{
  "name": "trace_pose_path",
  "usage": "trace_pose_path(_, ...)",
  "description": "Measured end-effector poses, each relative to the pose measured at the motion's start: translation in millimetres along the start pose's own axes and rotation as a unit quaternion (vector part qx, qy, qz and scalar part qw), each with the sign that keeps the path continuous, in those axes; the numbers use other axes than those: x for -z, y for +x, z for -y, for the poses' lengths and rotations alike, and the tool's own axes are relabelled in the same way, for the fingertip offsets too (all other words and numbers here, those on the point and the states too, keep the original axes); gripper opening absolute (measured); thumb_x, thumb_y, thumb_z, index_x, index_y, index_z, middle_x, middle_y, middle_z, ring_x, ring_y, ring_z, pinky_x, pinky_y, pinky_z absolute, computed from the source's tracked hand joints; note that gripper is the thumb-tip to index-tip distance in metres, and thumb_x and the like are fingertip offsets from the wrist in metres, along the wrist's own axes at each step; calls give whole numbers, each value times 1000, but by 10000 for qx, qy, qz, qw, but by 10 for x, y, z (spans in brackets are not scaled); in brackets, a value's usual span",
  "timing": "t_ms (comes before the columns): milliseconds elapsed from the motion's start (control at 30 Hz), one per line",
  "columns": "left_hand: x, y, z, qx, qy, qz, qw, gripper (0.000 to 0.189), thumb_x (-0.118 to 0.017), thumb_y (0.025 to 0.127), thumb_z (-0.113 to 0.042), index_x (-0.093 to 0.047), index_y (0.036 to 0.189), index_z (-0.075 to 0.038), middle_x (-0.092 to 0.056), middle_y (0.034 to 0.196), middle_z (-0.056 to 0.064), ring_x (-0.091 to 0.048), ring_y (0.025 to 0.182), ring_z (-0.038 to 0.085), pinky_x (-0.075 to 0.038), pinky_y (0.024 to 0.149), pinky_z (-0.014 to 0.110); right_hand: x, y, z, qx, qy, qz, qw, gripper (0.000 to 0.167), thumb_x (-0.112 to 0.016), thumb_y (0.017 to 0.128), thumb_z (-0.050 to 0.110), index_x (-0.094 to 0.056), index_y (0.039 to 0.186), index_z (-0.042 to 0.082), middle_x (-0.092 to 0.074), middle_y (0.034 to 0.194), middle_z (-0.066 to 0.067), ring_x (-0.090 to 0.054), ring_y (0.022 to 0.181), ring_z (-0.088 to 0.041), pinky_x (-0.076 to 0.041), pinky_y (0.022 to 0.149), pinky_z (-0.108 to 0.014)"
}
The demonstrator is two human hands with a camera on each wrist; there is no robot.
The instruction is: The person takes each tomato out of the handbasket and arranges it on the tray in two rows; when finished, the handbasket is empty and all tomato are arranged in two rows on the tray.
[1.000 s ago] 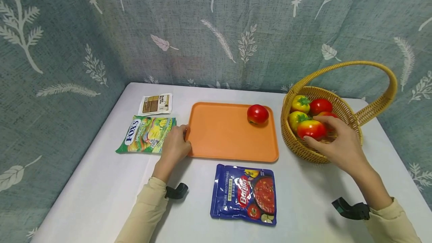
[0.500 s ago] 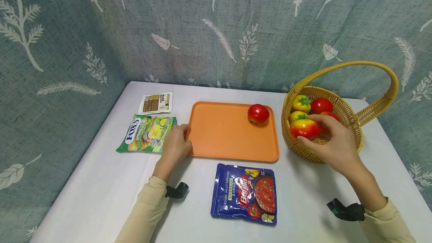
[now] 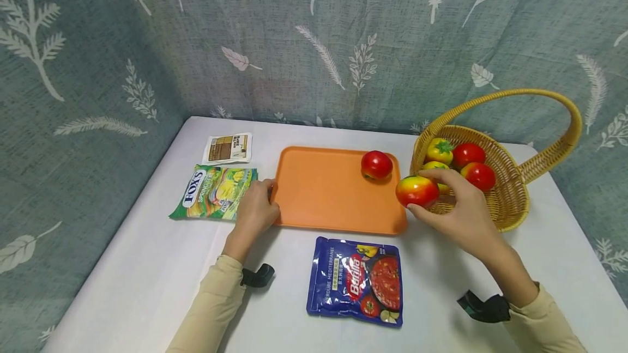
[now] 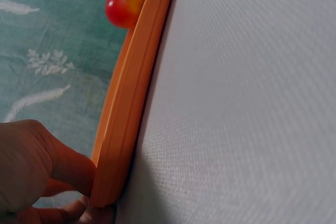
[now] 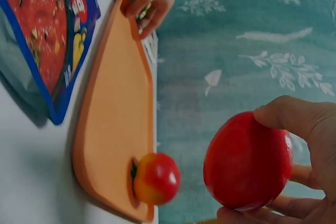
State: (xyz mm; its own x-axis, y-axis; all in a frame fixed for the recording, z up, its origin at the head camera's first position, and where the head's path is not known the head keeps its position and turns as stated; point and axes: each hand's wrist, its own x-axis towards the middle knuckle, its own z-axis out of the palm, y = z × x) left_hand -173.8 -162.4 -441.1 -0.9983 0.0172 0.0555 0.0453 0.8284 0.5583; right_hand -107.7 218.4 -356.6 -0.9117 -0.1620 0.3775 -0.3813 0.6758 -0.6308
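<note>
My right hand [image 3: 463, 214] holds a red-and-yellow tomato [image 3: 417, 192] between thumb and fingers, raised near the right edge of an orange tray [image 3: 319, 195]. The right wrist view shows the held tomato's [image 5: 247, 163] smooth red side, clear of the tray. On the tray's far right part sits another tomato [image 3: 376, 165]. My left hand [image 3: 256, 207] pinches the tray's left rim; in the left wrist view its fingers [image 4: 71, 169] press the tray's end. A wicker basket [image 3: 512, 206] stands behind the right hand with several red and yellow tomatoes, partly covered by that hand.
A blue pasta sauce pouch [image 3: 355, 282] lies in front of the tray. Left of the tray lie a green Fox's candy bag [image 3: 216, 194] and a small white-and-brown packet [image 3: 228, 148]. The basket's tall handle [image 3: 571, 129] arches up at the right.
My right hand has carried the tomato left, out of the basket and toward the tray's right edge. The left hand has stayed at the tray's left rim.
</note>
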Motion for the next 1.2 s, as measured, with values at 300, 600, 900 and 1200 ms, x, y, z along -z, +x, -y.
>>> trace_pose_path(300, -4, 0, -1, 38, -13, 22, 10000, 53, -61, 72, 5, -64, 125, 5, -62, 112, 24, -59, 106, 39, -47, 90, 52, -234, 40, 15, 75, -20, 339, 9994, 55, -87, 76, 21, -63, 124, 10, -64, 118, -3, -59, 102, -19, -55, 76, -35)
trace_pose_path(600, -11, 2, 8, -8, -42, -53, 10000, 51, -61, 72, 5, -65, 123, 4, -63, 110, 23, -59, 104, 38, -48, 88, 52, -406, 67, -44, -18, 52, 560, 9984, 53, -86, 78, 25, -63, 123, 11, -63, 115, -2, -58, 98, -17, -54, 77, -45)
trace_pose_path(900, -24, -5, 15, 54, -36, -56, 10000, 52, -62, 73, 4, -65, 125, 4, -62, 110, 23, -59, 102, 37, -47, 89, 51, -534, 98, -118, -270, 410, 813, 9955, 56, -87, 77, 23, -60, 125, 9, -62, 120, -6, -59, 109, -25, -56, 82, -48)
trace_pose_path(1200, -17, -2, 0, 39, -76, -54, 9999, 53, -62, 73, 4, -64, 125, 4, -62, 111, 23, -58, 104, 37, -47, 89, 51, -638, 126, -133, -160, 336, 824, 9959, 58, -86, 76, 18, -59, 127, 7, -60, 122, -10, -57, 111, -28, -54, 86, -52)
